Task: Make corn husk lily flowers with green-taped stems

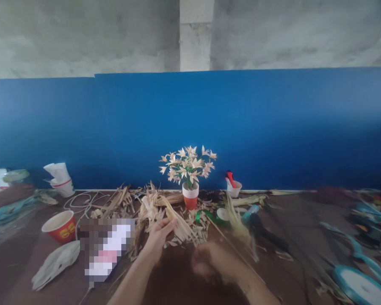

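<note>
My left hand (pixel 158 238) reaches onto a heap of dried straw-coloured leaf strips (pixel 165 212) on the brown table and its fingers are curled on a bundle of them. My right hand (pixel 211 262) is nearer me and smeared by motion, closed like a fist; a thin stick (pixel 231 248) runs slantwise past it, and I cannot tell whether it holds the stick. Behind the heap stands a small orange and white pot (pixel 190 197) with pale handmade flowers (pixel 188 164).
A red paper cup (pixel 61 226) and a pale husk (pixel 55 262) lie at the left. White cups (pixel 62 182) and a cord (pixel 82 202) sit at the back left. Green ribbon (pixel 206 215), a cup with a red tool (pixel 233 186) and teal tape rolls (pixel 358 284) are to the right. A blue board (pixel 241 127) backs the table.
</note>
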The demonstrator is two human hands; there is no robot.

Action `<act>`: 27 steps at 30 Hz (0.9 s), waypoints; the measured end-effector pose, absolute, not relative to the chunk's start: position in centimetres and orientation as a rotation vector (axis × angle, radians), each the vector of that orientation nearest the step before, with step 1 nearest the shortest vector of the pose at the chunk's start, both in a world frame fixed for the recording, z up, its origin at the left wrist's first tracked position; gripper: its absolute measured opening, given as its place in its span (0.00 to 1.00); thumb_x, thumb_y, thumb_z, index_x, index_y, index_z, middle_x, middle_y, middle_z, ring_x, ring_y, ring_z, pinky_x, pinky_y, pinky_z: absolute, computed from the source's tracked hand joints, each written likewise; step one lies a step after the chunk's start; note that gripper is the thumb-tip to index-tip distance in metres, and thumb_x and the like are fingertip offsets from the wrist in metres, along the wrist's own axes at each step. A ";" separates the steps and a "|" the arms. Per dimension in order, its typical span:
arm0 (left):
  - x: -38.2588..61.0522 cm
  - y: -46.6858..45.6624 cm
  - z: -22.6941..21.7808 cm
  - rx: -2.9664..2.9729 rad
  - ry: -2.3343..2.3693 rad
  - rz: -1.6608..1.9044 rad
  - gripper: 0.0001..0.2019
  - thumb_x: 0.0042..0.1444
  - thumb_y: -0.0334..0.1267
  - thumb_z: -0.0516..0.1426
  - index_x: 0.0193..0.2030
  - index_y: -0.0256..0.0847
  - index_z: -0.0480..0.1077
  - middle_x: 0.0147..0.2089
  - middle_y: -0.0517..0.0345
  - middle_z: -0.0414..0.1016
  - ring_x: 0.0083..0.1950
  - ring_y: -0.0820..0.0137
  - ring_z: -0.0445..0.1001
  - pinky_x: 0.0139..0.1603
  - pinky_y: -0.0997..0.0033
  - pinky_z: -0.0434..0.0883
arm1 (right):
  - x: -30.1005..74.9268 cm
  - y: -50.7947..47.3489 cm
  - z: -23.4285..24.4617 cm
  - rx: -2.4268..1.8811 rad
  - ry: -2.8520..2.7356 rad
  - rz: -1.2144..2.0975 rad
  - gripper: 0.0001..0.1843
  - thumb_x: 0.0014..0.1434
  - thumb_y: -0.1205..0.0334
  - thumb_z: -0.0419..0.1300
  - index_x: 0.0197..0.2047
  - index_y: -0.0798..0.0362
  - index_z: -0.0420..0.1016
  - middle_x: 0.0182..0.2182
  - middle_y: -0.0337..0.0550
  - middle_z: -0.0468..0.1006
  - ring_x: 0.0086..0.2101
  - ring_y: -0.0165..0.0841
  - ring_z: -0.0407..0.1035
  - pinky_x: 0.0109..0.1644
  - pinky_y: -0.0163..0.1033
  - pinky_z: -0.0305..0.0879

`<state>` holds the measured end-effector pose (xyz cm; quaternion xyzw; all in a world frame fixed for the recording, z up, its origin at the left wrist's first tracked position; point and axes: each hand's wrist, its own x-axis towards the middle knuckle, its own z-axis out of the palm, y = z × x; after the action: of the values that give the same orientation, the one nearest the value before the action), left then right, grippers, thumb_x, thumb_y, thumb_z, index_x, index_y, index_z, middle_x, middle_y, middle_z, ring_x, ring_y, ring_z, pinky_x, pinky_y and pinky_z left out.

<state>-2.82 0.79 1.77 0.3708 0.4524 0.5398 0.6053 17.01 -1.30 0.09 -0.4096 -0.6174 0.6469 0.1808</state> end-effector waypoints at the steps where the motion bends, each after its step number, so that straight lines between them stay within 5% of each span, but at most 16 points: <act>1: -2.8 0.8 1.8 0.873 1.041 1.241 0.18 0.36 0.49 0.66 0.23 0.34 0.73 0.16 0.61 0.68 0.18 0.77 0.65 0.20 0.78 0.60 | 17.0 -1.3 0.1 -1.164 -1.742 1.824 0.11 0.43 0.60 0.64 0.30 0.58 0.74 0.17 0.33 0.69 0.15 0.22 0.60 0.17 0.26 0.54; 27: -2.6 0.7 1.7 0.877 1.061 1.278 0.17 0.38 0.48 0.66 0.26 0.35 0.75 0.21 0.58 0.74 0.22 0.74 0.69 0.24 0.77 0.65 | 17.0 -1.3 1.3 -1.231 -1.911 1.565 0.09 0.45 0.60 0.62 0.29 0.56 0.75 0.18 0.34 0.69 0.20 0.25 0.62 0.23 0.29 0.57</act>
<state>-2.65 0.66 1.72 0.3769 0.4560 0.5493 0.5902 17.04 -1.34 1.28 -0.4378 -0.6798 0.5569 0.1898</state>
